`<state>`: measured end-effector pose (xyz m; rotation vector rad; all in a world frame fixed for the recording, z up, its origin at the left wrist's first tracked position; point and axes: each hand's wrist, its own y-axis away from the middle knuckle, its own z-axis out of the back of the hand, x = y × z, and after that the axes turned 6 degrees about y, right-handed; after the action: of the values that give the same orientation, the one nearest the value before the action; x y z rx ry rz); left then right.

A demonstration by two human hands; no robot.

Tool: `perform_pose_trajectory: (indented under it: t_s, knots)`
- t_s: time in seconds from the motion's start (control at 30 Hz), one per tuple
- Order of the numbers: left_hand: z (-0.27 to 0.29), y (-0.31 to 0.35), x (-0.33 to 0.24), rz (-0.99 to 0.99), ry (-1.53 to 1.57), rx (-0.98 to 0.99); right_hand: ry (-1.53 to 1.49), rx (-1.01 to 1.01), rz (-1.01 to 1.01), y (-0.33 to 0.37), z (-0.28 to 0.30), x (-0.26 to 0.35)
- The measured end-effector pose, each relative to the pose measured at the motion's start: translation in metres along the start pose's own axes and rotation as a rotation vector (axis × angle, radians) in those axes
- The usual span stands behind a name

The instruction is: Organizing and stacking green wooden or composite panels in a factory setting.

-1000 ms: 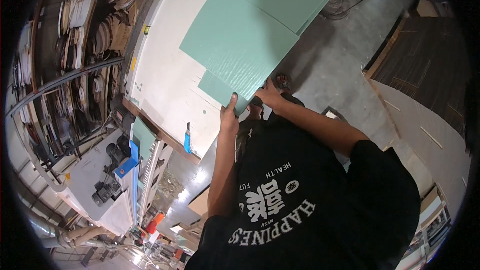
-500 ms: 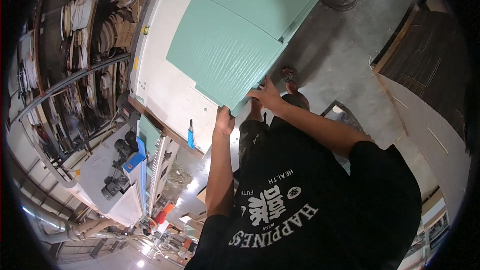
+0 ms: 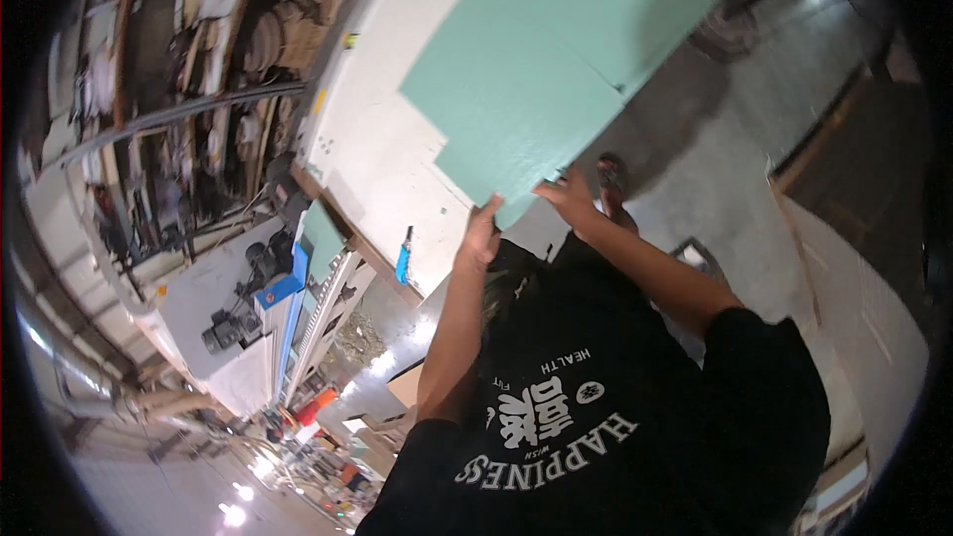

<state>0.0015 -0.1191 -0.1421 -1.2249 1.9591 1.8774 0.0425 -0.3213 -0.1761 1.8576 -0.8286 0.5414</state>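
Note:
Pale green flat boards (image 3: 526, 89) lie on a white-topped table (image 3: 367, 139), some overlapping with a stepped left edge. My left hand (image 3: 483, 228) grips the near corner of a green board, thumb on top and fingers mostly hidden beneath. A short way to its right, my right hand (image 3: 569, 199) holds the same board's right edge, its thumb stretched over the surface and its other fingers partly hidden below. A blue-handled utility knife (image 3: 403, 260) rests on the table, left of my left hand. Motion blur softens the boards' seams.
Racks (image 3: 213, 99) packed with strips and coils stand beyond the table at left. A grey machine (image 3: 223, 313) with black motor-like parts is at lower left. To the right, a large dark-topped stack (image 3: 854, 174) stands on the floor. A round base (image 3: 725, 35) sits beyond the boards.
The view has swung, so the table and boards appear farther right and slightly turned. Both hands stay on the board's near end. The knife remains on the table.

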Motion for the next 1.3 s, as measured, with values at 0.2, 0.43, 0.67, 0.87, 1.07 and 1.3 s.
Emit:
perform_pose_trajectory:
  t_s: [0.2, 0.43, 0.67, 0.87, 1.07, 1.3]
  knots:
    - [-0.022, 0.026, -0.024, 0.095, -0.13, 0.013, 0.033, -0.044, -0.005, 0.016, -0.009, 0.005]
    - [-0.004, 0.01, -0.004, -0.103, -0.201, 0.071, 0.017, -0.033, 0.001, 0.019, -0.021, 0.012]
    - [0.068, 0.051, -0.048, -0.061, -0.342, 0.312, 0.233, -0.293, -0.022, -0.003, 0.007, -0.01]
    - [0.214, 0.014, 0.001, -0.504, 0.043, -0.056, 0.141, -0.177, -0.003, 0.021, -0.035, 0.003]
    - [0.332, 0.046, 0.016, -0.848, -0.428, -1.24, 0.285, -0.39, -0.043, 0.031, -0.05, -0.003]
    - [0.398, 0.039, 0.027, -0.294, -0.388, -1.197, 0.339, -0.411, -0.083, 0.03, -0.039, 0.004]
